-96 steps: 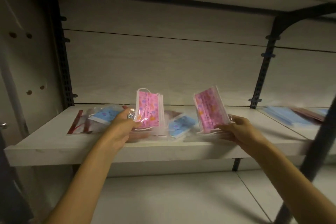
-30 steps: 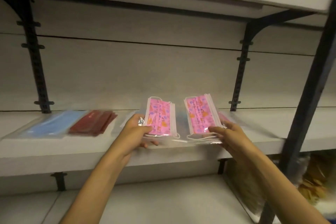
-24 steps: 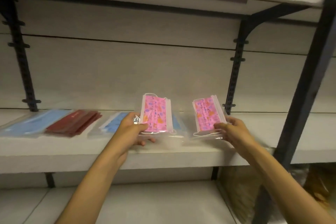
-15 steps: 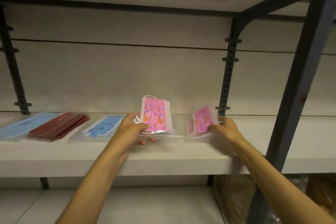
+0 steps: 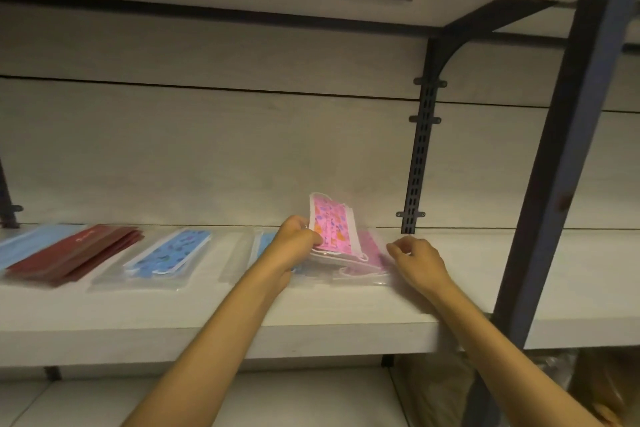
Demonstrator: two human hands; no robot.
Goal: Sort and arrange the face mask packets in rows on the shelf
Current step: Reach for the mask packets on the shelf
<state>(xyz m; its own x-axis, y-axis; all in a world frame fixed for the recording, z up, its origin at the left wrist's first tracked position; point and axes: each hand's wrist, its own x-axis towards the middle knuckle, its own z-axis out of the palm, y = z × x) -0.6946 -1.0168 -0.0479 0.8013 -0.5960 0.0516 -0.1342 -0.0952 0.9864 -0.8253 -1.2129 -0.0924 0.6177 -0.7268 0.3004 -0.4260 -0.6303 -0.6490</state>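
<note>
1. Pink patterned face masks in a clear plastic packet (image 5: pixel 330 227) stood tilted up in the left hand (image 5: pixel 294 244), pinched at their left edge.
2. Beneath them a second pink mask packet (image 5: pixel 372 255) lay flat on the pale wooden shelf (image 5: pixel 346 308).
3. Just beside it, the right hand (image 5: pixel 417 260) hovered with loosely curled fingers, holding nothing.
4. Further left lay a blue patterned mask packet (image 5: pixel 169 253) and dark red packets (image 5: pixel 76 253).
</note>
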